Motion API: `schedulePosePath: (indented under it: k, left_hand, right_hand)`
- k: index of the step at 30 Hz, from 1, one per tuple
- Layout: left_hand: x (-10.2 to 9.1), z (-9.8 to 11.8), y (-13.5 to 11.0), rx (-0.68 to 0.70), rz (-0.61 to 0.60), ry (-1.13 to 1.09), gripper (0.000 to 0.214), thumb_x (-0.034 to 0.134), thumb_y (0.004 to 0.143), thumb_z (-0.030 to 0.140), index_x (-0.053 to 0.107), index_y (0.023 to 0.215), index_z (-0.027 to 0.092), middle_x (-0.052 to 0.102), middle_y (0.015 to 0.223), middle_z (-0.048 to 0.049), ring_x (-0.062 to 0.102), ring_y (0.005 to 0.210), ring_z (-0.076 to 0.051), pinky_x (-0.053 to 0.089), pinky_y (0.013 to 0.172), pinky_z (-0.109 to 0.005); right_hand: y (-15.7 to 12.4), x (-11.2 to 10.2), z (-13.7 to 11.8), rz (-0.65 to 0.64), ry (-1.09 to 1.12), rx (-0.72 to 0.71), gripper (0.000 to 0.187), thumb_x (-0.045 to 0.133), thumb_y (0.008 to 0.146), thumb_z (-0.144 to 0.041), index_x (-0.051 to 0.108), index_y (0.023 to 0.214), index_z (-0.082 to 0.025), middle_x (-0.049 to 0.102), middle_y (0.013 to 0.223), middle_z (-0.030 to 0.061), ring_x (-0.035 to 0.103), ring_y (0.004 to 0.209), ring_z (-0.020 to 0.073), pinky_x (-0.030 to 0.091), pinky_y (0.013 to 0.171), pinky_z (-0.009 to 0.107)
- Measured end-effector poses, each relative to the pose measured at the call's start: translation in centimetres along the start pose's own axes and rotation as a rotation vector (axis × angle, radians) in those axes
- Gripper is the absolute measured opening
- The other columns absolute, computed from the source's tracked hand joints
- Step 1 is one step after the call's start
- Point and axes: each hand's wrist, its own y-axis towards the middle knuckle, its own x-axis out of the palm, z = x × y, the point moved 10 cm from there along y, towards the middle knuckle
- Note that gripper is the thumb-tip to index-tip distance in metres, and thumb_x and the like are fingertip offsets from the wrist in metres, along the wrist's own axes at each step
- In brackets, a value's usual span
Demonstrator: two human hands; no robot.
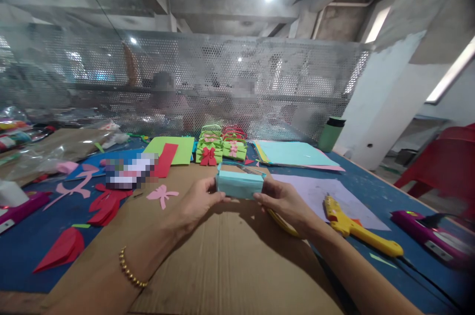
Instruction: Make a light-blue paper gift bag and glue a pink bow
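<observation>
Between my two hands is a small light-blue paper box (pixel 240 185), held above a brown cardboard sheet (pixel 218 260). My left hand (pixel 202 197) pinches its left end, thumb on the near face. At the right end my right hand (pixel 284 200) grips it the same way. Behind the box show the blades of what look like scissors (pixel 250 170); a yellow curved handle (pixel 284 223) shows under my right hand. A pink paper bow (pixel 162 196) lies left of my left hand.
A yellow glue gun (pixel 356 233) with a cord rests on lilac paper (pixel 334 196) at right. Small green paper bags (pixel 210 149) with bows stand behind. Red paper cutouts (pixel 63 250) lie left. A green bottle (pixel 331 135) and purple power strips (pixel 426 236) are near the edges.
</observation>
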Motion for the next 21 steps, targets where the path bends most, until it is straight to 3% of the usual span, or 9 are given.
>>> schedulePosePath:
  k: [4, 8, 11, 17, 21]
  left_hand:
    - [0.2, -0.1, -0.1, -0.014, -0.026, 0.069, 0.029, 0.065, 0.079, 0.018, 0.067, 0.107, 0.01, 0.074, 0.099, -0.0138, 0.071, 0.085, -0.024, 0.054, 0.071, -0.032]
    - [0.6, -0.6, -0.1, -0.079, -0.067, -0.043, 0.03, 0.065, 0.083, 0.024, 0.064, 0.111, 0.011, 0.073, 0.1, -0.0147, 0.071, 0.081, -0.022, 0.055, 0.065, -0.031]
    - [0.6, -0.6, 0.1, -0.081, -0.068, -0.121, 0.031, 0.067, 0.084, 0.021, 0.065, 0.114, 0.012, 0.073, 0.106, -0.0155, 0.072, 0.088, -0.021, 0.055, 0.067, -0.028]
    - [0.2, -1.1, 0.3, -0.123, -0.012, -0.249, 0.015, 0.064, 0.086, 0.007, 0.072, 0.098, 0.007, 0.075, 0.099, -0.0143, 0.073, 0.08, -0.016, 0.057, 0.076, -0.027]
    - [0.3, -0.5, 0.4, -0.103, 0.011, -0.315, 0.02, 0.059, 0.086, -0.002, 0.074, 0.096, 0.006, 0.076, 0.104, -0.0135, 0.073, 0.086, -0.015, 0.057, 0.084, -0.028]
  right_hand:
    - [0.0, -0.1, 0.0, 0.0, 0.005, -0.001, 0.034, 0.08, 0.074, -0.049, 0.064, 0.08, -0.019, 0.061, 0.076, -0.0007, 0.051, 0.064, 0.0138, 0.045, 0.058, 0.028]
    - [0.0, -0.3, -0.3, -0.006, 0.011, -0.001, 0.036, 0.079, 0.074, -0.051, 0.066, 0.079, -0.018, 0.061, 0.074, -0.0008, 0.051, 0.063, 0.0129, 0.044, 0.058, 0.027]
    - [0.1, -0.5, -0.2, -0.006, 0.015, -0.005, 0.039, 0.079, 0.073, -0.055, 0.067, 0.079, -0.018, 0.06, 0.071, -0.0011, 0.052, 0.062, 0.013, 0.045, 0.059, 0.027]
    - [0.2, -0.5, 0.3, -0.003, 0.014, 0.006, 0.041, 0.079, 0.073, -0.056, 0.067, 0.079, -0.018, 0.061, 0.074, 0.0003, 0.052, 0.063, 0.0139, 0.045, 0.059, 0.028]
    - [0.3, -0.5, 0.4, -0.014, 0.028, 0.014, 0.041, 0.081, 0.071, -0.056, 0.067, 0.078, -0.019, 0.06, 0.073, 0.0006, 0.053, 0.066, 0.0159, 0.046, 0.059, 0.028]
